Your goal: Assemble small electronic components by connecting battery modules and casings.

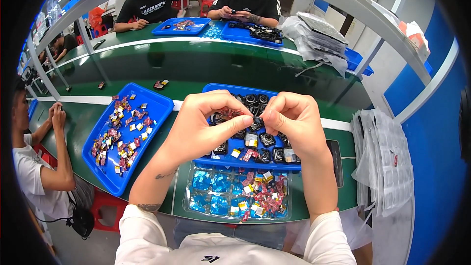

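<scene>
Above a blue tray [289, 166] of black camera-like housings, both my hands come together with fingertips nearly touching. My left hand [208, 125] is closed in a pinch on a small red circuit board [229, 113], part of which shows under the curled fingers. Thumb and fingertips of my right hand [295, 118] are pinched at a small dark piece [257, 120] next to the left thumb; its kind is hidden. Beneath my wrists, a clear compartment tray [187, 201] holds blue film pieces and a heap of red circuit boards [267, 191] with small battery-like cells.
To the left lies another blue tray [117, 189] with many boards and cells. A dark phone-like slab [335, 162] lies right of my right arm, beside stacked white plastic trays [378, 162]. Co-workers sit across the green conveyor [206, 66] and at left. A frame [431, 88] arches overhead.
</scene>
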{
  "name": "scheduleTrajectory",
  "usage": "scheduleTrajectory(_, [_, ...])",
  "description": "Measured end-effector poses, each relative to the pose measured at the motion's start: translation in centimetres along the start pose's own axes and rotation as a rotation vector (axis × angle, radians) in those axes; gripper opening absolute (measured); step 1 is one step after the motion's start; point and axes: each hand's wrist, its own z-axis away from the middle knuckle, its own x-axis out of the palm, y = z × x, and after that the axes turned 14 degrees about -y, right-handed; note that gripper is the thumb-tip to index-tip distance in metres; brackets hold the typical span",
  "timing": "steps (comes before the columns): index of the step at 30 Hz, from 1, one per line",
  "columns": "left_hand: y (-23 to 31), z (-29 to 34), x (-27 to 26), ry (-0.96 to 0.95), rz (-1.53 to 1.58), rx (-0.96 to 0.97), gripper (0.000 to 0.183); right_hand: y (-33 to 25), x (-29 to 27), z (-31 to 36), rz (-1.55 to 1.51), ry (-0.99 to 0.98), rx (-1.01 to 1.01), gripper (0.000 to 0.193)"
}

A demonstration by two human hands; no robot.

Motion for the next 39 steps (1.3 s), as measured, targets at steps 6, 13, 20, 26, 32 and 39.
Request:
scheduleTrajectory(6, [-0.2, 0.0, 0.3, -0.054, 0.188, 0.011, 0.005, 1.3, -0.2, -0.2, -0.257, -0.070, 0.127, 0.023])
scheduleTrajectory(13, [0.4, -0.1, -0.4, -0.007, 0.289, 0.021, 0.007, 0.9, -0.3, -0.4, 0.372, -0.238, 0.161, 0.005])
scheduleTrajectory(20, [0.6, 0.1, -0.4, 0.012, 0.179, 0.015, 0.006, 3.7, 1.3, -0.9, 0.901, -0.605, 0.385, 0.015])
scheduleTrajectory(26, [0.8, 0.1, -0.7, -0.009, 0.147, -0.014, 0.007, 9.0, 1.8, -1.0, 1.206, -0.385, 0.225, 0.025])
scheduleTrajectory(32, [0.7, 0.2, -0.7, -0.009, 0.147, -0.005, 0.009, 11.0, 1.6, -1.6, 1.266, -0.402, 0.147, 0.020])
scheduleTrajectory(39, [0.3, 0.1, -0.9, 0.036, 0.176, 0.012, 0.011, 9.8, 0.4, -2.9, 0.856, -0.099, 0.270, 0.017])
